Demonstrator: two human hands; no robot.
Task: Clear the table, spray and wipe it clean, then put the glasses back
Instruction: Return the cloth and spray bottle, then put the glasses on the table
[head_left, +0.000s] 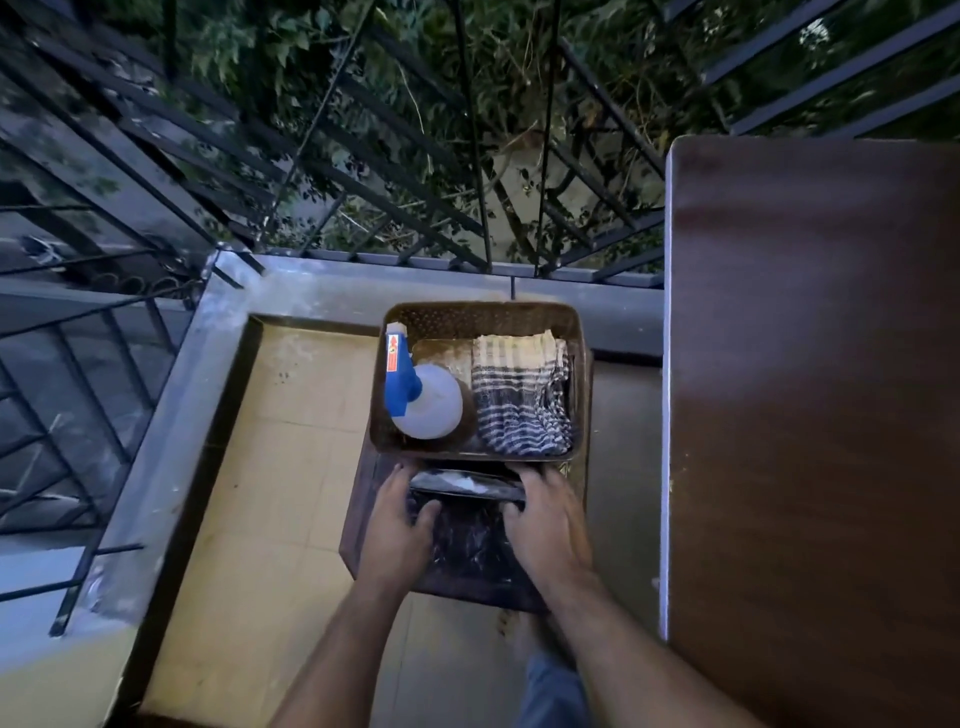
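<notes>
Spray bottle (423, 397) stands in a brown perforated basket (480, 319) just beyond the fingers, blue trigger head pointing away, nearer the left hand (397, 525). Striped woven cloth (519, 395) lies folded beside it, ahead of the right hand (545, 519). Both hands curl onto a dark shiny tray-like thing (465, 483) on a dark stool (363, 519); what it is, cannot tell. Table (810, 389), brown glossy wood grain, sits off right of the right hand, long axis running away. No glasses visible. Next likely reach: forward to the bottle.
</notes>
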